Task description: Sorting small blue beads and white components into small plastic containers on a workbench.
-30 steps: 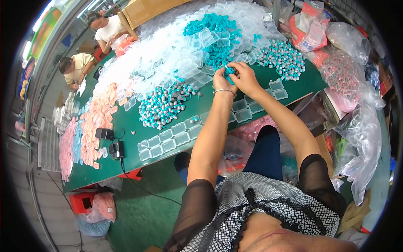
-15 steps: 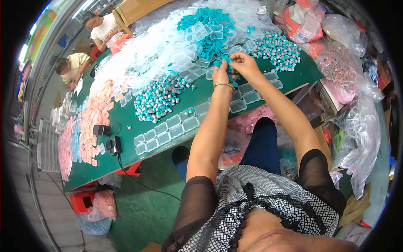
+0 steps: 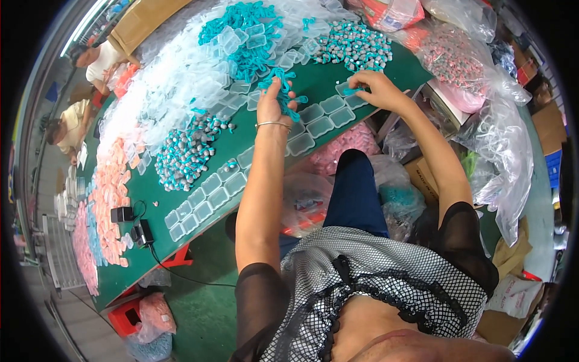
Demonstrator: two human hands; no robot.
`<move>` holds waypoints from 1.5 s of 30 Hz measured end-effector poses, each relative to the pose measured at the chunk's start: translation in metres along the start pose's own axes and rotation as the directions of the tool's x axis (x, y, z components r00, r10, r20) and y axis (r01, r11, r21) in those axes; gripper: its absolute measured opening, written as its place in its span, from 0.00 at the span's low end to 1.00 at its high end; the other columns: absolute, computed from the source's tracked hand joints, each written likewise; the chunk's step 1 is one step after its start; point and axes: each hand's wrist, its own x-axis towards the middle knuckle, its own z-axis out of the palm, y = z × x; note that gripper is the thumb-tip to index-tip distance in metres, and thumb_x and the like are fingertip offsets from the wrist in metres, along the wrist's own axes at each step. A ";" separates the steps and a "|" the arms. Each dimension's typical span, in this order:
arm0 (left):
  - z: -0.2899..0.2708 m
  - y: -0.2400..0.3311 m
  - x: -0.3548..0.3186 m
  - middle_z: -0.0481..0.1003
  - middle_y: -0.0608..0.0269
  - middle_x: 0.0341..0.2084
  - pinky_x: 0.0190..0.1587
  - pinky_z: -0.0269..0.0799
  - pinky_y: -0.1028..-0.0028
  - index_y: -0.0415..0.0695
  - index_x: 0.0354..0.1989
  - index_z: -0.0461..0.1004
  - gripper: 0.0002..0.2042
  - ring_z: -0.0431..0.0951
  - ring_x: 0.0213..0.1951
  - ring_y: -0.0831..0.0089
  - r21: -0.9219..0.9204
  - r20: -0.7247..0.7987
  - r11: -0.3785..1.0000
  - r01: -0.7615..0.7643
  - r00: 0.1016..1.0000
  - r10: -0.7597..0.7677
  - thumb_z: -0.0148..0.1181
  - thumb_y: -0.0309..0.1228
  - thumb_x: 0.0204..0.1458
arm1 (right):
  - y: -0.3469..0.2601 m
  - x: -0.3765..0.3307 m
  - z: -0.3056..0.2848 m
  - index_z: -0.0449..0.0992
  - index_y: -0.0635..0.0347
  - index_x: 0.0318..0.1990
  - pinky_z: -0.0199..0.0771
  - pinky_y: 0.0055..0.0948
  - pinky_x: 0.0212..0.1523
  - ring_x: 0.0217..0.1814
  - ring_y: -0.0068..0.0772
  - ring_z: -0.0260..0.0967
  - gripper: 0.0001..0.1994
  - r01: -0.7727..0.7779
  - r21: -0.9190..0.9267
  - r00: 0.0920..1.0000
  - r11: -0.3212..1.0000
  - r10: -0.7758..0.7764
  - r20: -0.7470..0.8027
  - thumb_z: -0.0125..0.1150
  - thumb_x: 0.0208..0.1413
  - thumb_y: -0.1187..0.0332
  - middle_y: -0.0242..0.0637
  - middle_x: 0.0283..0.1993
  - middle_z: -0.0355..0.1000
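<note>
Right hand (image 3: 379, 90) has moved rightward, partly hiding a teal piece (image 3: 351, 92).

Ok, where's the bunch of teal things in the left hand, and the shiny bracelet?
Bunch of small teal pieces (image 3: 284, 90): head view, middle of the bunch in the left hand (image 3: 273, 107).
Thin shiny metal bracelet (image 3: 273, 123): head view, middle of its band.

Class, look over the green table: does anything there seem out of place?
One small pale piece lies by itself on the green table, between the left grey-and-teal heap and the black device; it looks stray, being apart from the piles.
</note>
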 end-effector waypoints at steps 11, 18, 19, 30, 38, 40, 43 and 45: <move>0.019 -0.010 -0.018 0.75 0.61 0.30 0.16 0.61 0.77 0.49 0.41 0.68 0.10 0.72 0.24 0.73 0.068 0.061 0.997 0.036 0.997 -0.040 0.61 0.35 0.55 | 0.011 -0.013 0.005 0.78 0.57 0.34 0.67 0.37 0.49 0.46 0.39 0.68 0.07 0.144 -0.203 0.988 0.968 -0.129 0.084 0.64 0.44 0.74 0.35 0.38 0.71; 0.020 -0.013 -0.016 0.75 0.60 0.30 0.16 0.60 0.77 0.47 0.40 0.68 0.10 0.72 0.23 0.73 0.084 0.077 0.993 0.081 0.993 -0.087 0.61 0.36 0.55 | -0.028 0.007 0.012 0.77 0.56 0.42 0.69 0.36 0.48 0.50 0.41 0.68 0.13 0.046 -0.053 0.996 0.998 -0.049 -0.071 0.64 0.46 0.73 0.37 0.44 0.71; 0.021 -0.013 -0.017 0.75 0.60 0.29 0.16 0.60 0.78 0.47 0.40 0.67 0.11 0.72 0.22 0.73 0.112 0.103 0.989 0.097 0.989 -0.108 0.61 0.36 0.55 | -0.044 0.015 0.018 0.75 0.57 0.46 0.69 0.36 0.50 0.52 0.43 0.68 0.15 0.134 -0.029 0.980 0.991 -0.137 -0.143 0.63 0.47 0.74 0.38 0.46 0.71; 0.031 -0.008 -0.031 0.72 0.65 0.27 0.18 0.59 0.78 0.44 0.41 0.71 0.12 0.71 0.24 0.76 0.374 0.049 0.926 0.057 0.995 -0.081 0.57 0.39 0.58 | -0.060 0.031 0.024 0.76 0.60 0.43 0.72 0.33 0.39 0.40 0.39 0.72 0.11 0.285 -0.003 0.950 0.958 -0.283 -0.130 0.62 0.50 0.75 0.37 0.38 0.73; 0.021 0.000 -0.032 0.70 0.64 0.25 0.18 0.58 0.78 0.41 0.41 0.72 0.14 0.70 0.23 0.75 0.291 0.026 0.957 0.002 1.000 -0.010 0.57 0.40 0.58 | -0.031 -0.018 0.021 0.76 0.53 0.36 0.62 0.36 0.47 0.44 0.37 0.68 0.10 0.240 -0.288 0.971 0.927 -0.236 0.047 0.66 0.44 0.69 0.32 0.36 0.72; 0.019 -0.003 -0.033 0.70 0.64 0.26 0.18 0.58 0.78 0.41 0.41 0.72 0.14 0.70 0.24 0.75 0.306 0.035 0.952 0.006 0.999 -0.018 0.57 0.40 0.58 | -0.032 -0.017 0.023 0.76 0.52 0.36 0.62 0.37 0.48 0.45 0.36 0.68 0.10 0.246 -0.321 0.969 0.915 -0.241 0.057 0.66 0.44 0.68 0.32 0.37 0.72; 0.017 -0.003 -0.036 0.71 0.63 0.26 0.18 0.59 0.78 0.41 0.42 0.72 0.13 0.70 0.24 0.75 0.297 0.045 0.954 0.034 0.998 -0.050 0.56 0.38 0.58 | -0.036 -0.015 0.024 0.77 0.52 0.36 0.61 0.37 0.48 0.47 0.35 0.67 0.11 0.243 -0.333 0.970 0.911 -0.225 0.091 0.66 0.42 0.69 0.31 0.38 0.71; 0.017 -0.002 -0.038 0.71 0.62 0.26 0.18 0.59 0.78 0.40 0.42 0.73 0.13 0.71 0.25 0.75 0.272 0.046 0.960 0.058 0.996 -0.073 0.55 0.37 0.58 | -0.037 -0.014 0.022 0.77 0.51 0.37 0.61 0.37 0.48 0.47 0.34 0.66 0.11 0.257 -0.247 0.967 0.934 -0.250 0.059 0.65 0.42 0.70 0.30 0.37 0.70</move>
